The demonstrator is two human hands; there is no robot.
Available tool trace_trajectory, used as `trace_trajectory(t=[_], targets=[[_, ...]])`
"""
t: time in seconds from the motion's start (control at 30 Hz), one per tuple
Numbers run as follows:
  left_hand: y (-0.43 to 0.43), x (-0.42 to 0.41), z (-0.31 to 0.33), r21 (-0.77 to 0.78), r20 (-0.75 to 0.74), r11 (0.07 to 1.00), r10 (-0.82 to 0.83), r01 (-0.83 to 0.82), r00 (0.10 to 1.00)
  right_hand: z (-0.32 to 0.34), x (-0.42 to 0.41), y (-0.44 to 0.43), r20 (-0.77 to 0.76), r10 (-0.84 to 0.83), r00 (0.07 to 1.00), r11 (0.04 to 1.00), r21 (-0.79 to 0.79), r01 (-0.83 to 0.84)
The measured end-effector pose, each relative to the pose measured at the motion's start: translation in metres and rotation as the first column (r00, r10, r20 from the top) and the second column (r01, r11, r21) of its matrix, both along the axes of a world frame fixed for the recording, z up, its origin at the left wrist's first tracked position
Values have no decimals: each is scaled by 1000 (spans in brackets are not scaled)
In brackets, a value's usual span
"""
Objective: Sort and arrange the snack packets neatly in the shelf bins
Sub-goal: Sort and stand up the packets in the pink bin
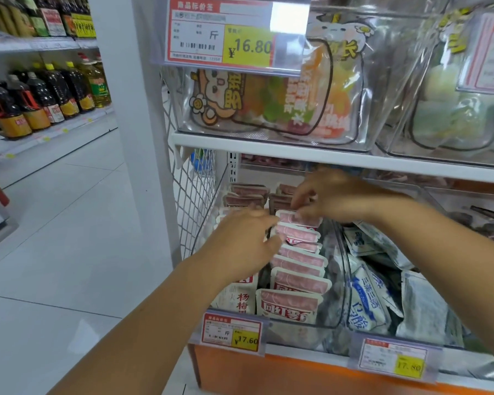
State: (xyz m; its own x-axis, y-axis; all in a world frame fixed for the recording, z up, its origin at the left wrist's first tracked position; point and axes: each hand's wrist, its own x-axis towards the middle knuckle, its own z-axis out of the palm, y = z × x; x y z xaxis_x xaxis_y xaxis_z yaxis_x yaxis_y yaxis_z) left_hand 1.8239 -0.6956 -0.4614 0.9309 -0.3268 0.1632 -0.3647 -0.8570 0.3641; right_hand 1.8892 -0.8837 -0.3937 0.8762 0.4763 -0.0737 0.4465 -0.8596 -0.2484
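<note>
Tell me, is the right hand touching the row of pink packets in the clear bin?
Touching. In the head view the right hand pinches the top edge of one pink packet, and no gap shows between them.

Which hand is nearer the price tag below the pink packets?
Left. The left hand is above the tag; the right hand is farther back, on the pink packets.

oil bottles (49,101) stood in rows on side shelf (54,138), far left. white pillar (120,109) rose beside wire mesh (194,201). pale tiled floor (69,238) below. price tag (234,32) read 16.80.
</note>
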Motion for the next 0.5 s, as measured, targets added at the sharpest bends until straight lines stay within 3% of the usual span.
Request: trace_trajectory(t=[0.23,0.3,0.43,0.5], targets=[[-7,-4,-14,209,-41,978,20,-11,999,-23,10,21,272,-7,962,953,-291,90],[-10,0,-15,243,-59,970,46,-30,997,-20,8,19,251,-22,968,949,-301,99],[-10,9,-17,240,-103,970,53,-27,993,-17,-26,2,81,-10,997,993,-114,19],[-9,9,-14,191,-100,981,39,-19,994,-22,-41,1,57,19,998,987,-161,-10]])
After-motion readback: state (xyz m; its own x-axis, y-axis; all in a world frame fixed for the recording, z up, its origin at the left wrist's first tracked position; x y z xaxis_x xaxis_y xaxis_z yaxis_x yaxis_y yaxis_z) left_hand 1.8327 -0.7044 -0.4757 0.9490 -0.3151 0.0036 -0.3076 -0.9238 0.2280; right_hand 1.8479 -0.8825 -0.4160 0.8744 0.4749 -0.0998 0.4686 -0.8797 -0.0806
